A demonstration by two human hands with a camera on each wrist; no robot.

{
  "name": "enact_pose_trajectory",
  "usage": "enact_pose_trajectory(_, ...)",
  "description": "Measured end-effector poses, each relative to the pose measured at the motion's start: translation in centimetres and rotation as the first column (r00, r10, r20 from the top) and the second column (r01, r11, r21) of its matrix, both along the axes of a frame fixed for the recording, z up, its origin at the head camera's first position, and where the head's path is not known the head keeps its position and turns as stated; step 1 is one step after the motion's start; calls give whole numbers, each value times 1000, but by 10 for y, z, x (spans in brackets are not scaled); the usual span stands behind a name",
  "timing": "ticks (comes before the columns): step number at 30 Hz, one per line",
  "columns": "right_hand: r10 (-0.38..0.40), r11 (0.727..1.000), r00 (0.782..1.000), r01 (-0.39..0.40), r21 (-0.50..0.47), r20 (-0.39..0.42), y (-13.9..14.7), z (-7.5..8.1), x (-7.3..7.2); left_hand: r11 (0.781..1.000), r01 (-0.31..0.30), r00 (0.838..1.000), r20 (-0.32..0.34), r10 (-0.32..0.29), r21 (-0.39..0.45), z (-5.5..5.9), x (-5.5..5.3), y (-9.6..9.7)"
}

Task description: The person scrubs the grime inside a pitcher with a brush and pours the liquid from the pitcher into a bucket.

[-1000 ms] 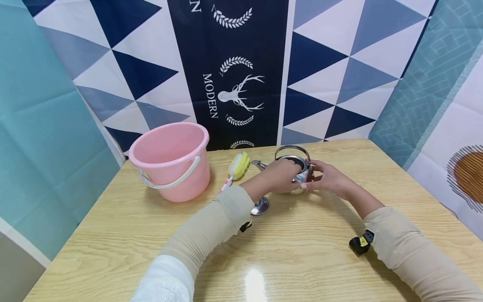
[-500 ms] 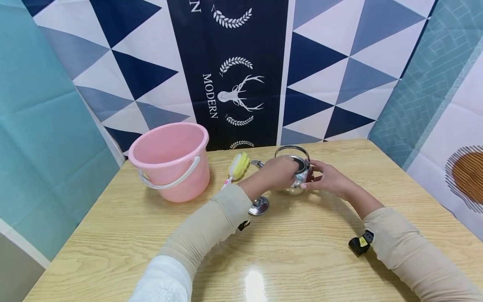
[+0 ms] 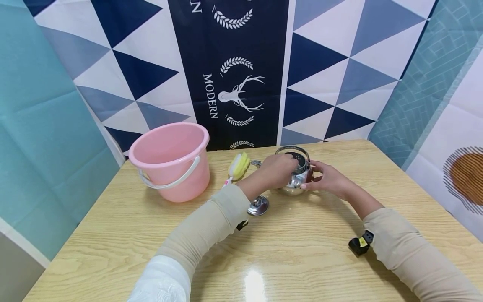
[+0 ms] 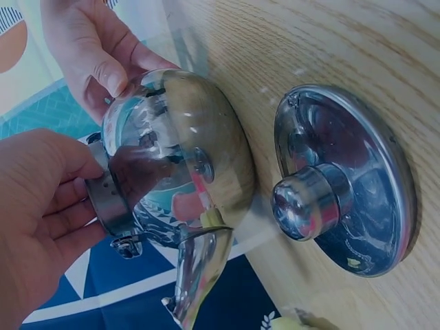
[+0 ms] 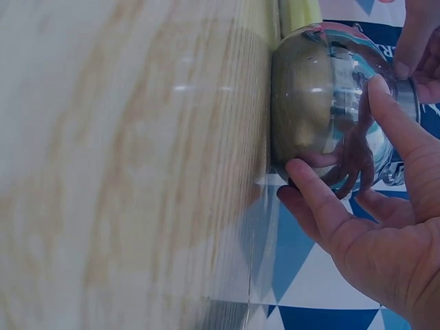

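A shiny metal kettle [image 3: 293,188] stands towards the back of the table, its hoop handle [image 3: 296,148] raised. At its mouth my left hand [image 3: 277,171] pinches the rim of a round metal strainer [image 4: 110,203], which sticks up out of the opening with small holes showing. My right hand [image 3: 331,180] holds the kettle's right side, fingers and thumb spread round the body in the right wrist view. The kettle's lid [image 4: 364,185] lies on the table near the spout [image 4: 206,265], knob up. How much of the strainer is still inside is hidden.
A pink bucket [image 3: 181,184] with a white handle stands at the back left. Between it and the kettle lies a yellow sponge brush [image 3: 239,165], its handle partly behind my left arm. Patterned cloth [image 3: 241,96] hangs behind the wooden table [image 3: 302,260].
My left hand has shifted slightly left and up, and the strainer has come up at the kettle's mouth, its holes now showing. My right hand and the kettle have stayed put.
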State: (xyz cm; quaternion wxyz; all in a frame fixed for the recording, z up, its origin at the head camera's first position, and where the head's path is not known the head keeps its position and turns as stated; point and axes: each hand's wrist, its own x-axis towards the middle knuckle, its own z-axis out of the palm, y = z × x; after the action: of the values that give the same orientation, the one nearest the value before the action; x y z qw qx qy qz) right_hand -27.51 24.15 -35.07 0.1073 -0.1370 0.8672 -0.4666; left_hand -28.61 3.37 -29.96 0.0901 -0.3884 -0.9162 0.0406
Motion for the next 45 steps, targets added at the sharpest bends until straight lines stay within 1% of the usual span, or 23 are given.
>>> enact_pose_trajectory(5,-3,1000,1000,3,5,-4,-1,-1,0,1000,25,998,-53,-26,-18,1,2,0)
enact_pose_trajectory(12,-8,1000,1000,8,25,-12,-1,-1,0,997,42,991,-126,-50,-65,4,4,0)
enact_pose_trajectory(21,-9,1000,1000,9,30,-16,1,-3,-2,995,86,975,-200,-93,-44,11,10,-7)
enact_pose_trajectory(26,-16,999,1000,16,35,-17,1,-3,-3,993,111,966,-231,-118,-42,11,12,-11)
enact_pose_trajectory(30,-5,1000,1000,6,27,-13,1,-4,-3,990,127,962,-236,-139,-66,12,16,-14)
enact_pose_trajectory(35,14,1000,1000,-14,7,-12,1,-4,-2,986,132,967,-204,-150,-102,14,22,-16)
enact_pose_trajectory(40,9,1000,1000,-9,5,-6,2,-3,-2,984,145,967,-196,-163,-100,16,29,-19)
enact_pose_trajectory(45,12,1000,1000,-12,-3,-1,1,-3,-1,979,185,961,-194,-199,-91,16,35,-24)
